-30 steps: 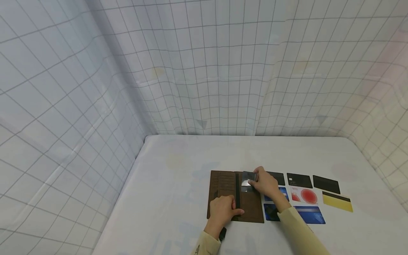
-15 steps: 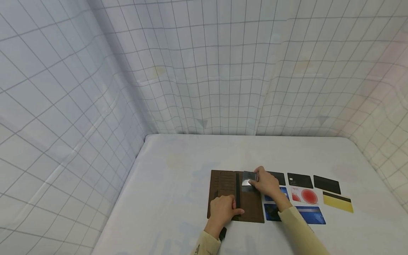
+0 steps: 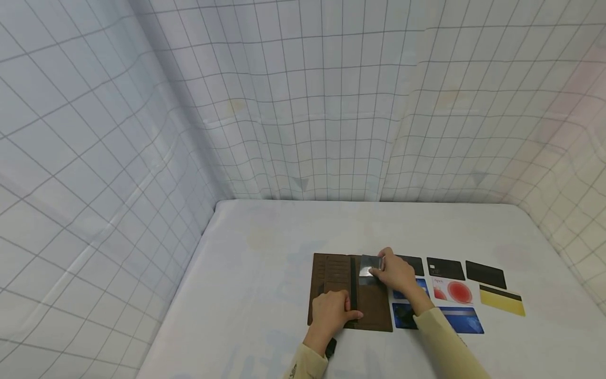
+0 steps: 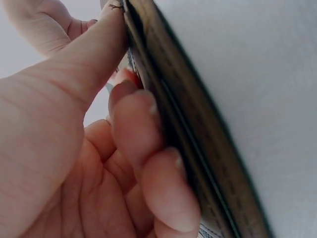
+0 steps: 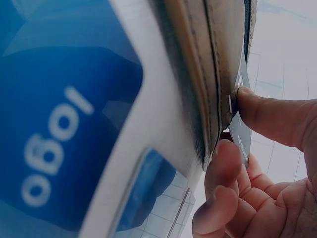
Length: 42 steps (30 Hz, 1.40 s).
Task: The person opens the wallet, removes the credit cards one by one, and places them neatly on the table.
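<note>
A brown wallet lies spread open on the white table, with card slots on its left half and a dark strip down the middle. My left hand grips it at the near middle, fingers curled against the leather and thumb stretched to the right. In the left wrist view those fingers press along the stitched layers. My right hand pinches a grey card at the wallet's upper right; its thumb lies flat on the card. In the head view, a shiny clear window shows beside that thumb.
Right of the wallet lie several cards in rows: a black chip card, a plain black card, a red-and-white card, a yellow card and a blue card. My right forearm covers parts of others. Gridded white curtains surround the table.
</note>
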### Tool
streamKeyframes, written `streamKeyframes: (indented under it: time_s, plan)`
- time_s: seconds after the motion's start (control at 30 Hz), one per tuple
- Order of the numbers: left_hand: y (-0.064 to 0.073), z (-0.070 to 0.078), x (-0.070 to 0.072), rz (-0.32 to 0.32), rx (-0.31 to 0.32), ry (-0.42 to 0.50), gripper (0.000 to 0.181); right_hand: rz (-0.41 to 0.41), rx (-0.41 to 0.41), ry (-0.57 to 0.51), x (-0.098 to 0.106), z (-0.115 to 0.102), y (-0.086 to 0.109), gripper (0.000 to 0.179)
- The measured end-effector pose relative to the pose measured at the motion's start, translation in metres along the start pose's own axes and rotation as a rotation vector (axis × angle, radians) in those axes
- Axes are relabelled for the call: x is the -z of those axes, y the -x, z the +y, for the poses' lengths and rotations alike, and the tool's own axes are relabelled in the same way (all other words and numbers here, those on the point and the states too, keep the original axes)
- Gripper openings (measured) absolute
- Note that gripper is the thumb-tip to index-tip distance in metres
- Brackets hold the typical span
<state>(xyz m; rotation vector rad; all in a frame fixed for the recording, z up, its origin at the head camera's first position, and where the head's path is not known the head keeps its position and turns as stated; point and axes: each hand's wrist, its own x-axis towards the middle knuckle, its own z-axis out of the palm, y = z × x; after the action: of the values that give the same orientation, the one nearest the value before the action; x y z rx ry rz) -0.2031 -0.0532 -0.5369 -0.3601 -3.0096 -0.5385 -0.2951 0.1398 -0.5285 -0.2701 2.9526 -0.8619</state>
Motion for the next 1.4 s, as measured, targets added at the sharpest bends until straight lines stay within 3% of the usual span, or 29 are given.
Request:
streamKeyframes:
  time_s: [0.6,1.1,1.4]
  plan:
    - [0.001,0.001,0.001,-0.006,0.003,0.01,0.043,-0.005,-0.015,0.001,0.001,0.0,0.0,0.049]
    - [0.002,0.002,0.002,-0.008,0.006,-0.002,0.043,0.135,-0.081,-0.039,-0.002,-0.005,-0.002,0.039]
    - [0.002,0.001,0.004,-0.007,0.005,0.008,0.042,0.184,-0.025,-0.076,0.006,0.008,-0.002,0.036]
